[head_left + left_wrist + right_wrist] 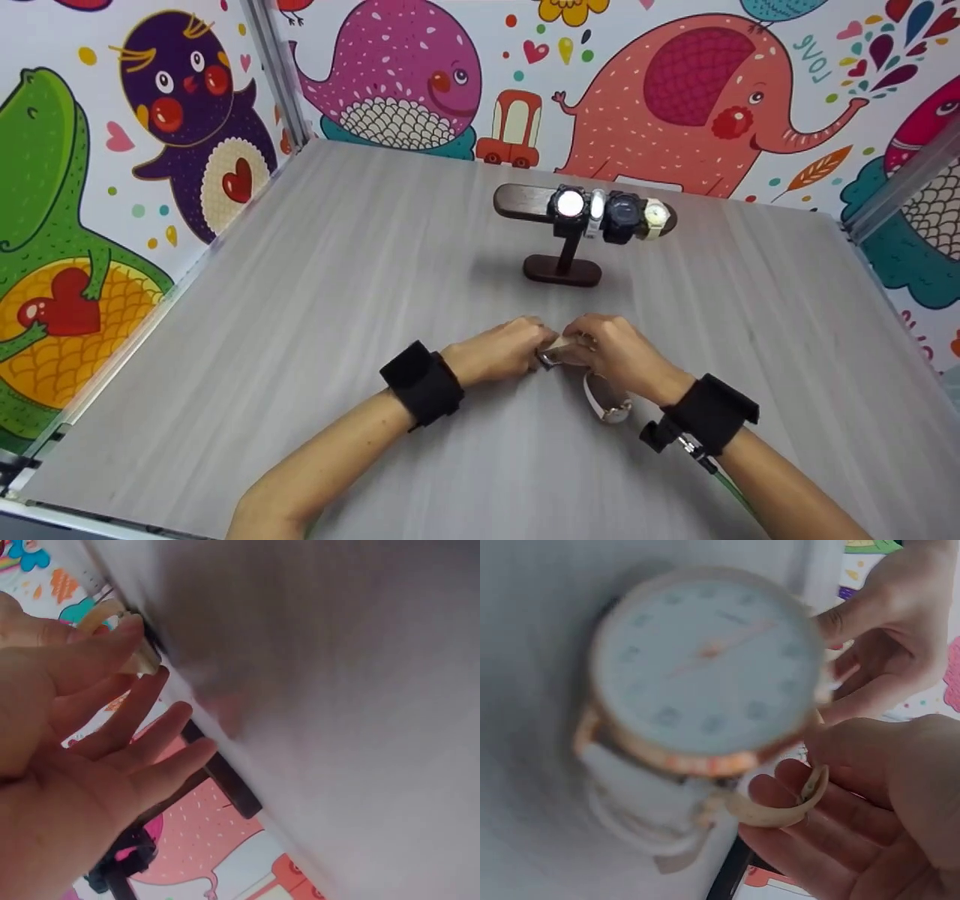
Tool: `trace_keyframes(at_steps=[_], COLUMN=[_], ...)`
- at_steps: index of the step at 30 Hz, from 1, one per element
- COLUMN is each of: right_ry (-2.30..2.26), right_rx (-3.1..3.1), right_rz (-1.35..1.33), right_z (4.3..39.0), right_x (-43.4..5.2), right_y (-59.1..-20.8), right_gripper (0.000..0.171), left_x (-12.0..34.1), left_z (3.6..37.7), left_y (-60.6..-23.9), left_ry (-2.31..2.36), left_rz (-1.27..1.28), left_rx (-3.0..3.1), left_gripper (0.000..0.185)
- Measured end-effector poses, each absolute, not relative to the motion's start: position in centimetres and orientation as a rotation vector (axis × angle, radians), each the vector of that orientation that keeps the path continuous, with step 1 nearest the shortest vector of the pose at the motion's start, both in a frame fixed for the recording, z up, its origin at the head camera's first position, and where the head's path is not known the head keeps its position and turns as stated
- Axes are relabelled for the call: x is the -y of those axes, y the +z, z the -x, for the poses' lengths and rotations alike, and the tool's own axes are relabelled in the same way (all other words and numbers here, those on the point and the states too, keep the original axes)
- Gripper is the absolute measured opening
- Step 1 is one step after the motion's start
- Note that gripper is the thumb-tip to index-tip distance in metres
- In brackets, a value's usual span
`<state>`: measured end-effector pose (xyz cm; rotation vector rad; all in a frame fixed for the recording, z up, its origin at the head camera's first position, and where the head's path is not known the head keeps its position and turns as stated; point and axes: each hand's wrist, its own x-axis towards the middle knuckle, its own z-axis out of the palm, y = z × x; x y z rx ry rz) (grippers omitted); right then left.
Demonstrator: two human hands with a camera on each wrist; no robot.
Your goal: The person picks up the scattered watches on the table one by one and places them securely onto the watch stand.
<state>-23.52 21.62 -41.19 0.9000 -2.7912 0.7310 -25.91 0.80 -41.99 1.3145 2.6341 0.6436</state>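
Both forearms reach forward and angle inward, each with a black wrist band. The left hand (499, 351) and right hand (615, 352) meet knuckle to knuckle, fingers curled and pinching between them.

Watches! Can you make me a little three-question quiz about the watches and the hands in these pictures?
1. How many watches hang on the dark wooden stand?
2. True or false: both hands grip the one pale-strapped watch.
3. Which colour is the face of that watch in the right wrist view: A white, B black, C red?

Key
1. Four.
2. True: the left hand and the right hand meet on its strap over the table.
3. A.
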Motion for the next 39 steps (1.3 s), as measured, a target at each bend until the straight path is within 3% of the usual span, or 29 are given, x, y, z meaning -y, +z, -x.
trace_keyframes(at_steps=[5, 11, 21, 31, 39], right_ry=[0.887, 1.201, 2.149, 2.640, 2.729], right_rx=[2.742, 2.661, 2.255, 1.724, 1.668], right_rz=[-0.841, -0.692, -0.502, -0.968, -1.099], right_z=[23.6, 23.8, 23.6, 22.3, 21.4], right_x=[-21.7, -21.3, -21.2, -22.1, -22.0], right_y=[-40.6, -39.2, -35.9, -33.3, -32.2], right_gripper=[0.013, 0.014, 0.022, 0.026, 0.023], left_x=[-0.3, 1.2, 2.7, 1.8, 1.3], left_z=[26.3, 26.3, 23.7, 20.8, 19.6], left_y=[-41.1, -39.6, -35.2, -30.5, -29.6], left_ry=[0.888, 1.194, 1.583, 1.736, 1.705], left_rz=[-1.182, -1.074, -1.210, -1.578, -1.807], left_rx=[-2.526, -2.473, -2.426, -2.365, -2.457], left_gripper=[0.046, 0.063, 0.060, 0.049, 0.050])
